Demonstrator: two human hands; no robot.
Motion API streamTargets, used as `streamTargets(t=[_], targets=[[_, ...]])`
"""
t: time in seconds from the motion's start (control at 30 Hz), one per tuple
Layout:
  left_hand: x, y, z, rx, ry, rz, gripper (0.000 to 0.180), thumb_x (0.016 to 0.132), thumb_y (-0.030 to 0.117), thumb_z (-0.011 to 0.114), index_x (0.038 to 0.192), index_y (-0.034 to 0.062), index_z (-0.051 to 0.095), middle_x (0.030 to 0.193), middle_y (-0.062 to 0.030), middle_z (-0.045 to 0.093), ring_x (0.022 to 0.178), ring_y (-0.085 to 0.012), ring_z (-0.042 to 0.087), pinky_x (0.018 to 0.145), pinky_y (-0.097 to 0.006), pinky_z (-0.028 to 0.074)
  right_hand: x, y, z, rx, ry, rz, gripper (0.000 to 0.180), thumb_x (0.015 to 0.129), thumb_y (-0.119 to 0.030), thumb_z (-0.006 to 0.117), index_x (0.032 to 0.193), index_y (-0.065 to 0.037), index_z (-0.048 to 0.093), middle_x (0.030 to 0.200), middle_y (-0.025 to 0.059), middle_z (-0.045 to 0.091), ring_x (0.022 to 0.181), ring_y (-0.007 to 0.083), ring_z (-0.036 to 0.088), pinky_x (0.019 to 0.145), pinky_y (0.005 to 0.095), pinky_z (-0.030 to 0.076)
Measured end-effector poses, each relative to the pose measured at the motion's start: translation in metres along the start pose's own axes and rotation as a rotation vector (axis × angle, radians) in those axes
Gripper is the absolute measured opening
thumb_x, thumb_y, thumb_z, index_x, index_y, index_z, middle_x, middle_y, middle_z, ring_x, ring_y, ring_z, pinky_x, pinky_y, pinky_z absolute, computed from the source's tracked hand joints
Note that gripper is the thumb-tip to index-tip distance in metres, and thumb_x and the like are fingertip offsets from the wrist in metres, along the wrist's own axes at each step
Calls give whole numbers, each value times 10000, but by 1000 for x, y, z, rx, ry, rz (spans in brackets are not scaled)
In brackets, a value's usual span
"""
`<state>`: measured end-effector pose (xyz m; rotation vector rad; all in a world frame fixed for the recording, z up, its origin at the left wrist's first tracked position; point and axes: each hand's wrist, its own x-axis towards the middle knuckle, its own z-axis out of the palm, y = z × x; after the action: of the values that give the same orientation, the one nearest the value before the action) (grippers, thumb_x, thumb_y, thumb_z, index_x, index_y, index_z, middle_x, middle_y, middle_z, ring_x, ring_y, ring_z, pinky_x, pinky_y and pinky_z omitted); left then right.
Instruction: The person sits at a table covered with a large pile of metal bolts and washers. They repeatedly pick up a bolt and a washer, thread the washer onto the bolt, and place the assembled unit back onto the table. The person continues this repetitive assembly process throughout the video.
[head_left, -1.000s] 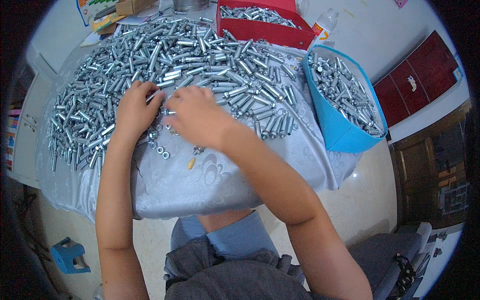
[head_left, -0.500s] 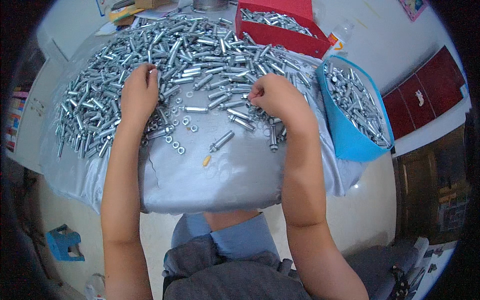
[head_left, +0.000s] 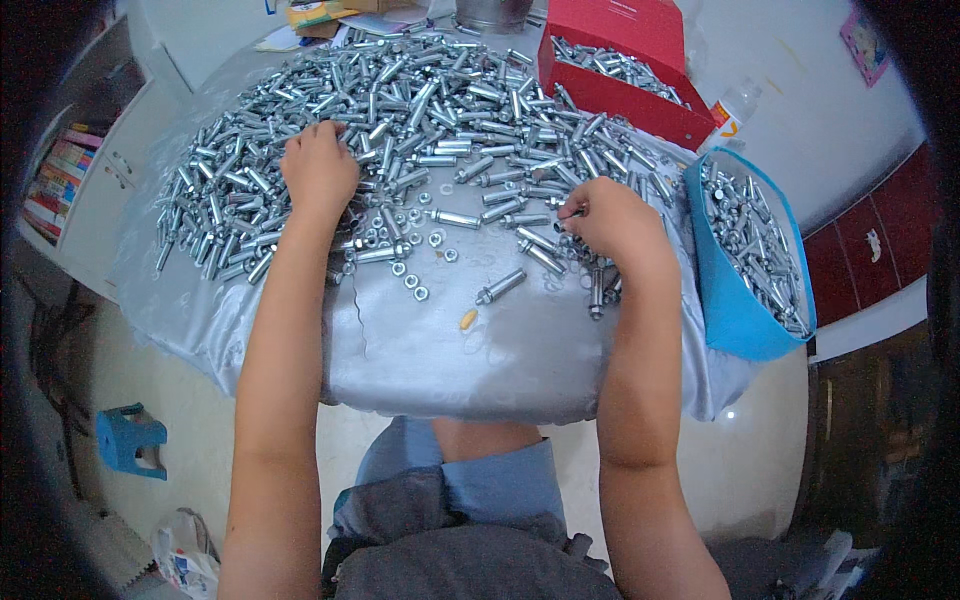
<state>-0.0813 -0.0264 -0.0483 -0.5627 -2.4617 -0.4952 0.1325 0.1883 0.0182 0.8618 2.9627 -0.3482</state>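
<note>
On the grey-covered tabletop [head_left: 450, 350] a wide heap of silver bolts [head_left: 440, 110] spreads across the far half. Left hand [head_left: 320, 170] rests knuckles-up at the near edge of the heap, its grip curled down into the bolts; whether it holds any cannot be told. Right hand [head_left: 612, 222] lies to the right, its grip pinched shut on one bolt [head_left: 568, 214] at the fingertips. Between the hands lie loose nuts [head_left: 415, 280] and a single bolt [head_left: 500, 288]. Just beside the right hand stands a blue bin [head_left: 735, 310] filled with bolts, with a red box [head_left: 625, 95] beyond it.
</note>
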Motion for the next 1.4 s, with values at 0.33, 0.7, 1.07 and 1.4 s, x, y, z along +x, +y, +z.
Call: streamTargets(t=[0.33,0.7,1.07,1.4], targets=[[6,4,7,97,9,129,313,713,89,511,1012,145,587,1023,-57,578,977,-282,479,833,-392,359,9,17,7,75,-54,-90,159,674,-194,671,817,-129,649,855,96,631,831,246,597,724,340,457],[49,-8,9,215,-28,626,90,666,109,554,745,94,594,729,-74,583,777,-253,547,685,-376,446,14,10,7,232,0,-212,227,740,-217,625,802,1,617,786,177,611,718,288,591,657,352,452],[18,79,-33,-1600,96,-374,195,894,187,424,839,16,500,760,-74,582,707,-191,603,629,-304,482,14,-3,-4,1074,-130,-381,192,843,-182,531,896,0,562,735,36,584,641,81,532,533,210,401],[-42,108,-52,-1438,-316,-128,170,763,187,657,855,46,627,730,17,586,562,-24,444,485,-174,332,15,-9,-3,1263,26,-350,380,780,-114,611,1122,12,502,882,75,605,766,111,565,709,240,451]])
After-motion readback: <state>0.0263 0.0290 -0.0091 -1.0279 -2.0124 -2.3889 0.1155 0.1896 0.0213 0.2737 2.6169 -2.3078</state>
